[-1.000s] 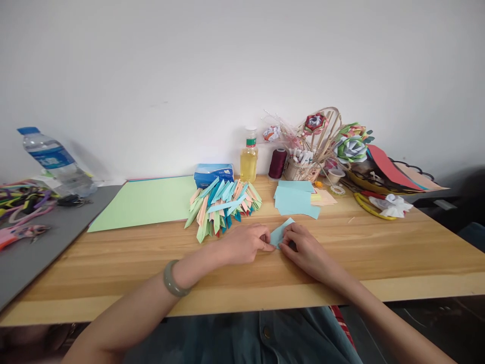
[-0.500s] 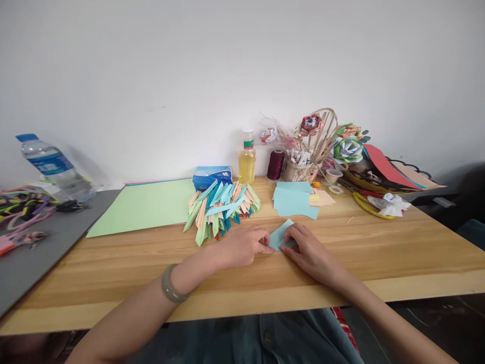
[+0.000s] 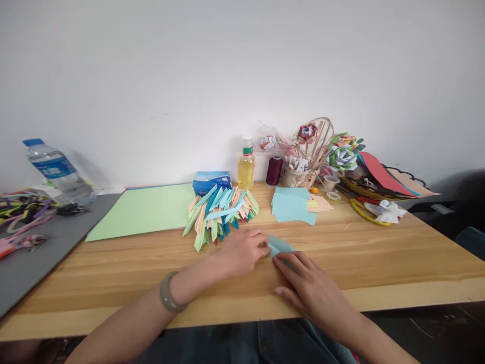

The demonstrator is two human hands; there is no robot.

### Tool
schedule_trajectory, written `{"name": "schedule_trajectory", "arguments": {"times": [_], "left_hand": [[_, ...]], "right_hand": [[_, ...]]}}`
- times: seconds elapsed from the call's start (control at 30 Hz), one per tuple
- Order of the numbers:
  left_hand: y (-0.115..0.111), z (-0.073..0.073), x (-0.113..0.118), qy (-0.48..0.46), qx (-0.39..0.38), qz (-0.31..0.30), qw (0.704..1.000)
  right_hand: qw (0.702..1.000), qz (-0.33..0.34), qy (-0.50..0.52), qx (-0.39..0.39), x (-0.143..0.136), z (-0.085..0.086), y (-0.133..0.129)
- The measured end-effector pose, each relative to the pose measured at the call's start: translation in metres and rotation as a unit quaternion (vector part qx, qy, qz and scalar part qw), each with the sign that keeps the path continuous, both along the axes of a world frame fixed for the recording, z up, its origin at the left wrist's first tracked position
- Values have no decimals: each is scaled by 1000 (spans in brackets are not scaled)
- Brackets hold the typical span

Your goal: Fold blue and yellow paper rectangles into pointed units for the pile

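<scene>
Two hands on a light-blue paper piece at the table's near middle
Left hand [image 3: 242,252], fingers curled, pinches the left end of the light-blue paper piece [image 3: 279,244]; right hand [image 3: 316,288], fingers loosely spread, presses its right part; folded paper strips [image 3: 217,215] lie beyond, slightly left.

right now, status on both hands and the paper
Left hand at left end of blue paper; right hand on it, thumb apart; folded strips beyond left hand.
</scene>
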State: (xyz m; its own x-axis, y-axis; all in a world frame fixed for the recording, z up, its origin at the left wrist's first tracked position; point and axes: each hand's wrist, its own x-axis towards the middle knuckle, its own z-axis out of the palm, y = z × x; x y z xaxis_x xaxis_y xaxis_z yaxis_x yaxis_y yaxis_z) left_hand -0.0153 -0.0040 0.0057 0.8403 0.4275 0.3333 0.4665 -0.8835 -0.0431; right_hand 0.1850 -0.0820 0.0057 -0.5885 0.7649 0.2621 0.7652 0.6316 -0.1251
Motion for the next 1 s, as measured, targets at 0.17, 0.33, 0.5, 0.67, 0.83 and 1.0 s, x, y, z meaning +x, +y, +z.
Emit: {"name": "schedule_trajectory", "arguments": {"times": [0.17,0.33,0.5,0.67,0.83,1.0], "left_hand": [[-1,-4,0,3,-5,-26,1000],[11,-5,-4,0,27,-52,998],[22,-4,-10,26,28,-97,995],[26,-5,-13,39,12,-88,995],[23,-3,-11,44,39,-93,994],[19,0,-7,30,62,-82,994]], "right_hand": [[999,-13,25,-41,-3,6,6],[977,-129,138,-102,13,15,44],[958,-139,144,-207,12,12,82],[962,-136,147,-185,9,6,81],[989,-82,114,-52,9,1,63],[998,-36,17,55,8,-4,55]]}}
